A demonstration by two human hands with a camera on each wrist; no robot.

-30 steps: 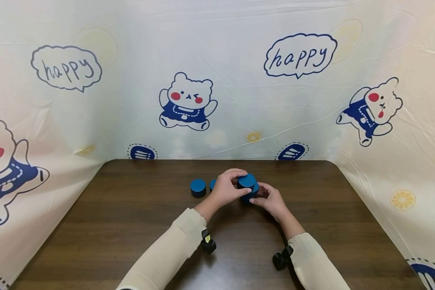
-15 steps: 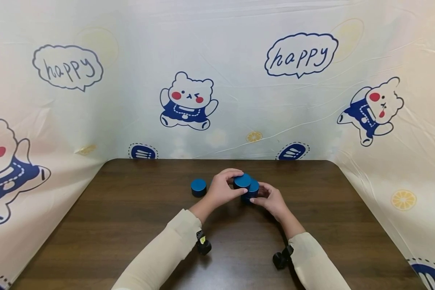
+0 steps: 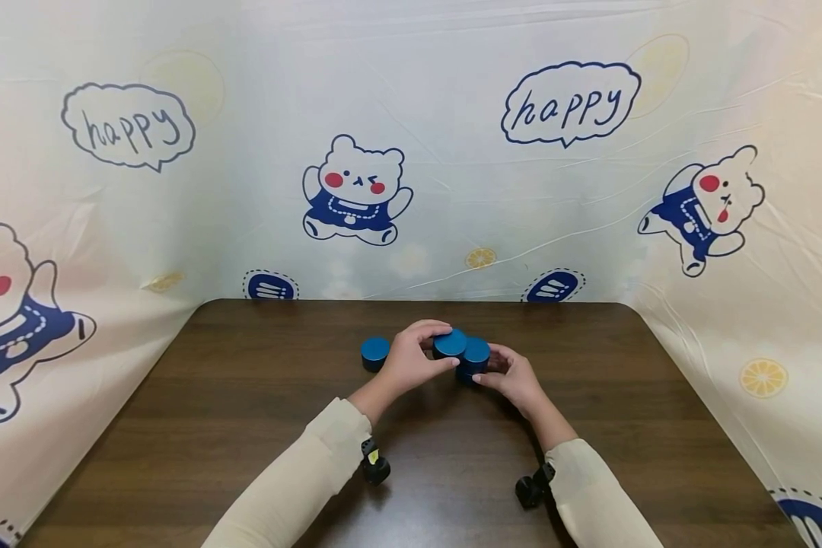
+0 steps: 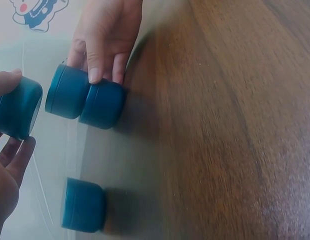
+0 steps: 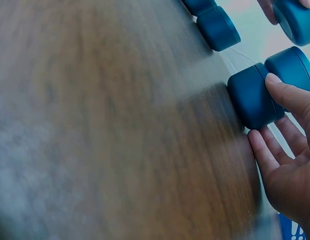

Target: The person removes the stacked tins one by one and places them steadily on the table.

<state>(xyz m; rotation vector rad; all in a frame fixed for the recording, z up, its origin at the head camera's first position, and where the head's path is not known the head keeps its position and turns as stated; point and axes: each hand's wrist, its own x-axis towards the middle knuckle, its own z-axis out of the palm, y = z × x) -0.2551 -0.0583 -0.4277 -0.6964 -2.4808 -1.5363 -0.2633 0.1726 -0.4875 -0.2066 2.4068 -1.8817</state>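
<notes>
My left hand (image 3: 409, 359) grips a small round blue tin (image 3: 450, 342) between thumb and fingers. It is held up just left of a stack of two like tins, apart from them in the left wrist view. My right hand (image 3: 518, 378) steadies that stack from the right, thumb and fingers around the lower tin (image 5: 251, 97). The upper tin (image 3: 477, 350) sits on top, slightly offset in the right wrist view. Farther left, another blue tin (image 3: 374, 354) stands on the table. One more tin (image 5: 218, 28) shows in the right wrist view; my left hand hides it from the head view.
The brown wooden table (image 3: 260, 426) runs back to a pale printed cloth (image 3: 452, 205) that hangs behind and at both sides. Black wrist cameras sit under both cuffs, the left camera (image 3: 377, 468) and the right camera (image 3: 530, 491).
My left hand has moved left with its tin, away from over the stack, so more of the upper tin shows. The right hand has stayed on the stack.
</notes>
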